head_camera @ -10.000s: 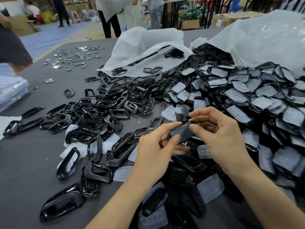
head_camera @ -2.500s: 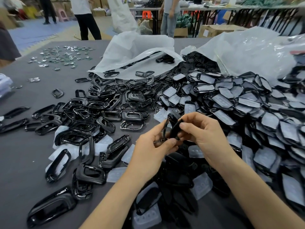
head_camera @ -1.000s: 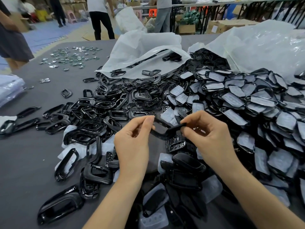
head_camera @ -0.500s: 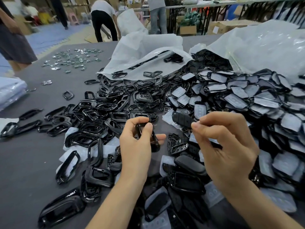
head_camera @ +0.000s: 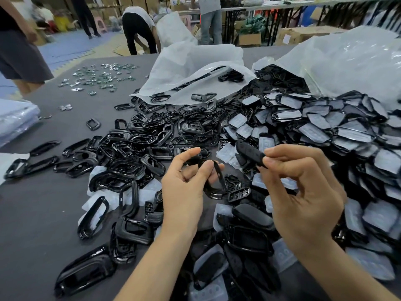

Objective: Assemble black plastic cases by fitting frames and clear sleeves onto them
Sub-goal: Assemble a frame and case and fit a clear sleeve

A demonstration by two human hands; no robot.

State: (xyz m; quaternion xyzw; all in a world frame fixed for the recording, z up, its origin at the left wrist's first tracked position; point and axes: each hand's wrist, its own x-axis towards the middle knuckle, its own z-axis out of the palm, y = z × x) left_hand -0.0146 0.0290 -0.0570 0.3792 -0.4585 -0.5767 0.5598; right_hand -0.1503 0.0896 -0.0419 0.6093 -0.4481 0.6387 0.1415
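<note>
Head view: dead centre, the left hand [head_camera: 184, 192] curls thumb and middle fingers round a glossy black plastic frame [head_camera: 213, 193], index finger lifted free. At two o'clock from it, apart, the right hand [head_camera: 303, 192] pinches a matte black plastic case [head_camera: 249, 152] by its end between thumb and forefinger. Loose black frames [head_camera: 134, 144] sprawl at ten o'clock on the grey table [head_camera: 32, 213]; clear-sleeved cases [head_camera: 325, 127] heap at two.

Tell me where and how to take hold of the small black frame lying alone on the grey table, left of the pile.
Pinch one side bar of the small black frame from above, probably with a fingertip through its opening. It lies flat on the table, apart from the pile; its edge sits low, the open middle gives room.
</note>
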